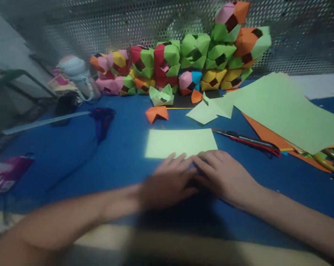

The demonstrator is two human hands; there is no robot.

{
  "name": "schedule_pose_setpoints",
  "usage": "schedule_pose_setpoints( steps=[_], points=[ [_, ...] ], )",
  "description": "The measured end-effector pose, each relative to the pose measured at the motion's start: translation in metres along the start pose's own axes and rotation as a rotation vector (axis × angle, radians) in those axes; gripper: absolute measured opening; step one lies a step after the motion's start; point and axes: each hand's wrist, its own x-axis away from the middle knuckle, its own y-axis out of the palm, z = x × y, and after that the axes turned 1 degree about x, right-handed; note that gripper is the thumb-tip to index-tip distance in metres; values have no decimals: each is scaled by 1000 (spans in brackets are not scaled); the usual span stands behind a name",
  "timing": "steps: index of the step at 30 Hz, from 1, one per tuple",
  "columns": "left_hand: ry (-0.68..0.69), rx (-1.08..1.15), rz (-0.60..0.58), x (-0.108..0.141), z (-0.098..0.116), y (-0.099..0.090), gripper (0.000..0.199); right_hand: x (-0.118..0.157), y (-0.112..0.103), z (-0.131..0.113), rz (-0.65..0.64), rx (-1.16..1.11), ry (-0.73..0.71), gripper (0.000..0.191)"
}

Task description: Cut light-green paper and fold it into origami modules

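A light green rectangle of paper [181, 142] lies flat on the blue tabletop in front of me. My left hand [168, 181] rests at its near edge, palm down, with fingers stretched and apart. Beside it, my right hand [221, 171] lies over the near right corner, its fingers extended along the same edge and meeting the left fingertips. Neither hand is wrapped round anything. Just past the paper's far right corner is a red and black utility knife [248, 142], blade out. Small folded pieces, one orange [157, 113] and one pale green [161, 96], sit beyond the paper.
Colourful folded-paper modules [167, 61] are stacked along a perforated metal panel [144, 22]. Large green sheets [283, 107] lie over orange ones at right, near yellow-handled scissors [326, 162]. At left are a blue glue gun [102, 120], a phone [65, 107] and a magenta device [13, 171].
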Motion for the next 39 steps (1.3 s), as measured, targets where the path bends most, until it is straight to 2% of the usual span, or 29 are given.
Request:
schedule_pose_setpoints(
  steps=[6, 17, 27, 31, 32, 35, 39],
  points=[
    [20, -24, 26, 2, 0, 3, 43, 4, 7, -3, -12, 1, 19, 40],
    [6, -32, 11, -3, -3, 2, 38, -6, 1, -14, -132, 10, 192, 18],
    [24, -117, 14, -3, -6, 2, 39, -5, -4, -20, -93, 85, 216, 26],
    [43, -151, 58, -1, -14, 20, 39, -3, -4, -21, -30, 41, 242, 25],
    [45, -151, 108, 0, -16, 25, 39, -3, -5, -22, -28, 56, 239, 26],
    [54, -151, 152, 1, -21, 34, 40, -2, -5, -24, -33, 120, 224, 28],
    [100, -149, 177, 4, -16, 19, 38, 0, -5, -26, -17, 110, 223, 28]
  ],
)
